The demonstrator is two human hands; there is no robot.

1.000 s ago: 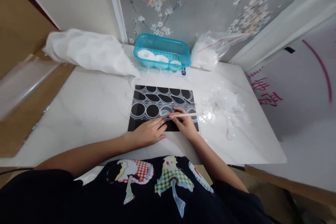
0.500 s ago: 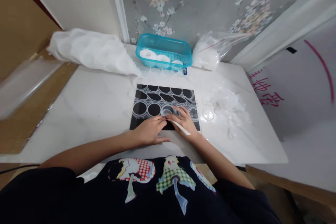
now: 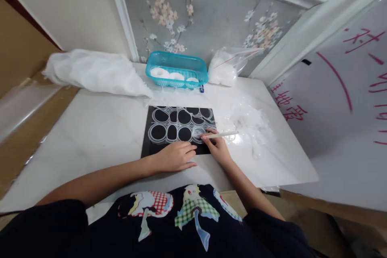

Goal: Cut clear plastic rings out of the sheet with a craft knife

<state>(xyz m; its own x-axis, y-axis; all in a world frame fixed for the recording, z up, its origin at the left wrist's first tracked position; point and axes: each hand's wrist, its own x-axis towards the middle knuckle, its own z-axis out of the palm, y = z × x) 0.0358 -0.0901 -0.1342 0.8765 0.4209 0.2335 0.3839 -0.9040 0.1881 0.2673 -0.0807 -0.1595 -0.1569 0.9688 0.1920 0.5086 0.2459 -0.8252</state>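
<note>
A black sheet (image 3: 145, 147) lies on the white table, with rows of clear-edged cutouts, round and curved in shape. My left hand (image 3: 177, 156) rests on its lower edge, fingers stretched out loosely and holding nothing that I can see. A thin white stick (image 3: 226, 133), perhaps a pen or a tool, is pinched in my right hand (image 3: 218, 145). The stick's left end is over a clear ring-shaped piece (image 3: 198, 132) on the sheet's right part. My fingers hide the exact tip.
At the back stands a blue basket (image 3: 177, 82) with several white rings. Left of it lies a long white bundle (image 3: 90, 72); right of it, a clear zip bag (image 3: 223, 68) with white contents. Loose clear plastic scraps (image 3: 249, 123) spread over the right side.
My hands have moved apart. The white stick has swung from pointing down along my right hand to lying nearly level, its free end to the right. The camera view has shifted too.
</note>
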